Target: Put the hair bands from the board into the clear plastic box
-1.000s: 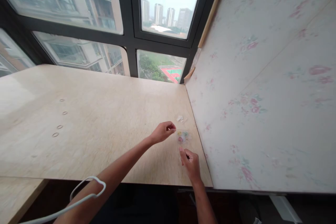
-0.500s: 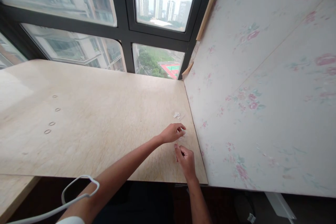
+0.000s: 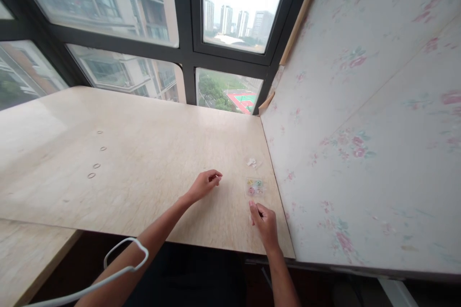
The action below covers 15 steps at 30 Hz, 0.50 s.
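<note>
left hand (image 3: 203,184) drew back left, uncovering the bead packet (image 3: 254,187).

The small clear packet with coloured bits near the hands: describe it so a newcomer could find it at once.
Start at the floral-papered wall panel on the right and follow the table edge along it. Just beyond the right hand lies the clear packet. Unlike the white scrap farther back, it holds pink, green and yellow pieces.
</note>
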Tool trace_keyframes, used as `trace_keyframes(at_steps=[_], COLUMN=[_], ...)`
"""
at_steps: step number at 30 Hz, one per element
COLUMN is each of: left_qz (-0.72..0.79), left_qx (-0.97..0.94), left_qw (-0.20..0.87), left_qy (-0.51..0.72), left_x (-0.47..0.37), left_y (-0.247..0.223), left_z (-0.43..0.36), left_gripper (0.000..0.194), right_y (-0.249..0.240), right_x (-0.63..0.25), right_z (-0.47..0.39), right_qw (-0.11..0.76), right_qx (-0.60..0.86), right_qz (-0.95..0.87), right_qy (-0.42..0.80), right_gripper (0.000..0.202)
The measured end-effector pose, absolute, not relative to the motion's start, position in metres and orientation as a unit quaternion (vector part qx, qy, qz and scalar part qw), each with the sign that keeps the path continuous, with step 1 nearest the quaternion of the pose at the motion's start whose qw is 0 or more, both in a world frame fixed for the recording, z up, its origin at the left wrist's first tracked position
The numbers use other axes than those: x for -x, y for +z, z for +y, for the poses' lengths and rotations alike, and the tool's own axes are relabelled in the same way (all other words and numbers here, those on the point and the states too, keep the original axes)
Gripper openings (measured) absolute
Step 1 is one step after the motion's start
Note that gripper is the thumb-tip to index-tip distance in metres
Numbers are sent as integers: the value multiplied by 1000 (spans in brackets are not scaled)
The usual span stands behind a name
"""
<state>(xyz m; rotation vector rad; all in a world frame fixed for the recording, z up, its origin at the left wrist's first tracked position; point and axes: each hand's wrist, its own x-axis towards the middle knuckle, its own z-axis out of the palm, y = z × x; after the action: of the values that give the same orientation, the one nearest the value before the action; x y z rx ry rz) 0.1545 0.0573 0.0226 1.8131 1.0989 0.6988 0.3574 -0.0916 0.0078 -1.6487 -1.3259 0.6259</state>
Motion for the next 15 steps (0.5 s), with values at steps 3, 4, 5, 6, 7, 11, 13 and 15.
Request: trace_keyframes(at_steps=[3, 4, 5, 6, 7, 11, 13, 15], left_qz=[488, 504, 522, 540, 557, 594, 595, 595], left_qx=[-727, -723, -718, -713, -707, -688, -681, -676], left_qw=[369, 343, 316, 292, 270, 223, 213, 208], left_qy=[313, 324, 333, 339, 342, 352, 370, 383], left_x=[-107, -92, -77, -63, -49, -4, 12, 20], left_y=[17, 15, 14, 13, 12, 5, 2, 0], left_z=[63, 63, 63, 61, 58, 37, 24, 11], left_gripper=[22, 21, 20, 20, 19, 19, 19, 18], right_y=[7, 7, 7, 6, 6, 1, 1, 2], right_x=[-356, -356, -356, -355, -355, -356, -353, -344], right_z=[-92, -92, -91, -91, -91, -87, -84, -79], right_qw=[438, 430, 422, 411, 401, 371, 364, 355], right_qx=[671, 672, 673, 674, 675, 676, 664, 641], right_qz=[-551, -560, -570, -580, -590, -609, -615, -627], right_qy=[232, 222, 211, 200, 189, 184, 221, 265], right_gripper=[48, 49, 50, 51, 53, 55, 55, 56])
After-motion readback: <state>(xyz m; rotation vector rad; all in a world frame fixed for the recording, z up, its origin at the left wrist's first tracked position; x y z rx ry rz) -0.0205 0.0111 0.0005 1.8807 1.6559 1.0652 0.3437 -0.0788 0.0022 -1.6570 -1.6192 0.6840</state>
